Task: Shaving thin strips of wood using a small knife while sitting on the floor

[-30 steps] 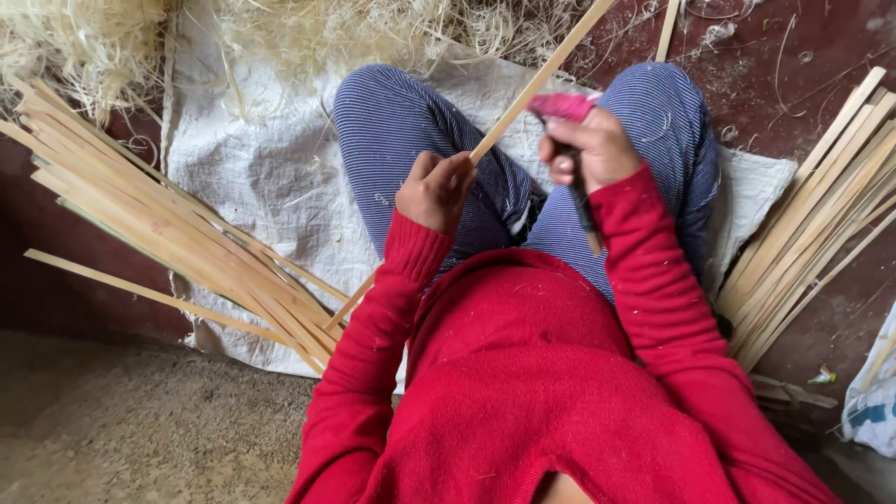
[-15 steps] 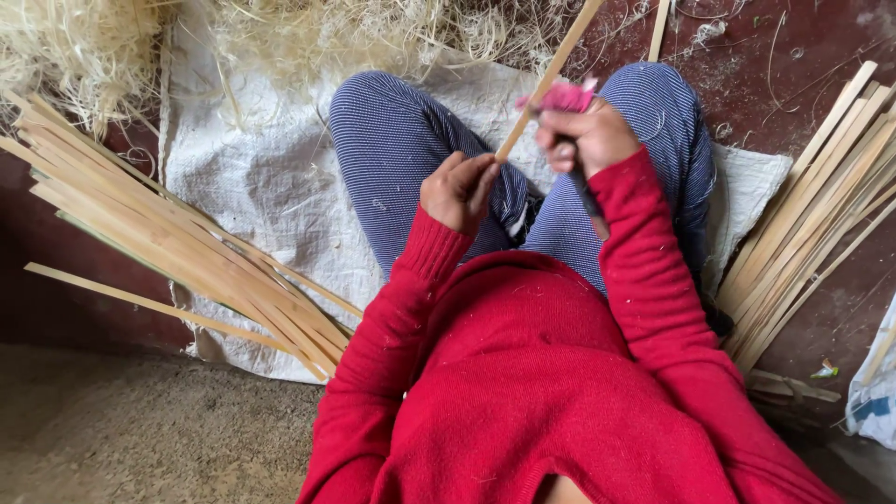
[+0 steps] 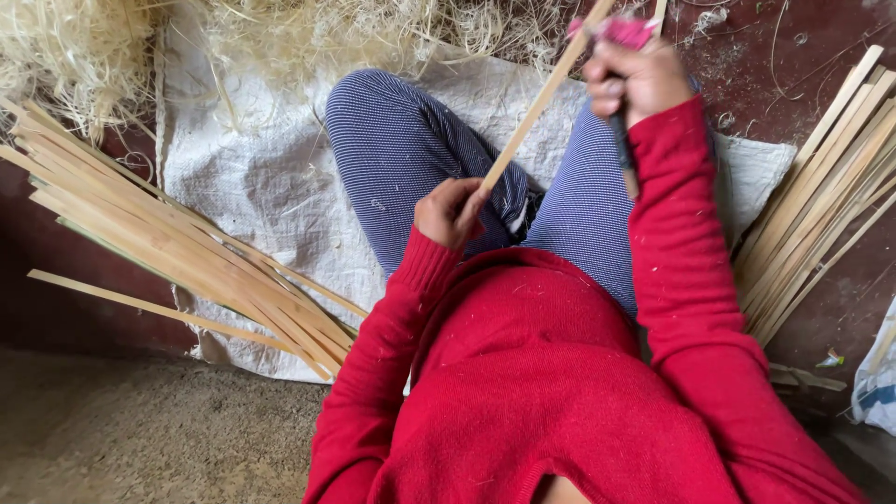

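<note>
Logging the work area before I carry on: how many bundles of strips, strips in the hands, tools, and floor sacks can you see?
Piles of bamboo strips on the floor: 2, a left pile and a right pile
Strip held in the hands: 1, left hand low on it
Pink-handled tool: 1, in the right hand
White woven sack: 1
Total: 5

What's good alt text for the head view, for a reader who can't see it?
Seen from above, a seated person in a red sweater holds a thin bamboo strip in the left hand while the right hand grips a pink-handled knife against it. Bundles of strips lie on both sides, over a white woven sack.
</note>
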